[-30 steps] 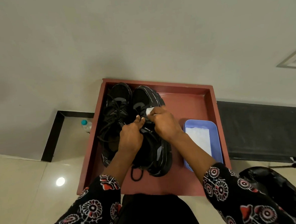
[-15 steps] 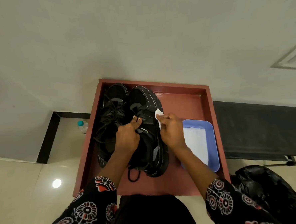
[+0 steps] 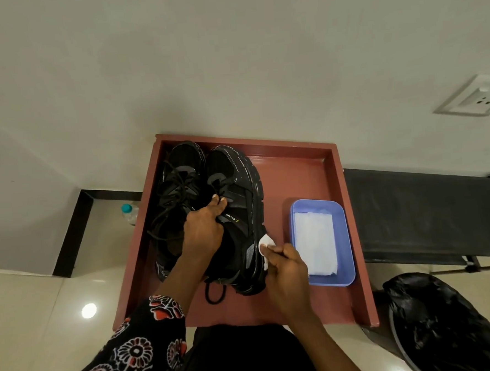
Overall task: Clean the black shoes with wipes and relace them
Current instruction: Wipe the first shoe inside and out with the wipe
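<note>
Glossy cream floor (image 3: 26,327) and pale wall (image 3: 230,57) framed a red-brown tray (image 3: 300,179), with a black-bagged bin (image 3: 444,325) at 4 o'clock and a wall socket (image 3: 475,99) at 2. Two black shoes (image 3: 238,191) sat side by side at the tray's 10 o'clock, a blue tub (image 3: 324,281) of wipes at 3. Left hand (image 3: 202,231) curled over the right-side shoe's tongue, laces loose; right hand (image 3: 286,269) pinched a white wipe (image 3: 266,241) against its outer sole edge.

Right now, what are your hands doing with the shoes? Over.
Left hand grips right shoe. Right hand pinches wipe on its side. Nothing in the way.
</note>
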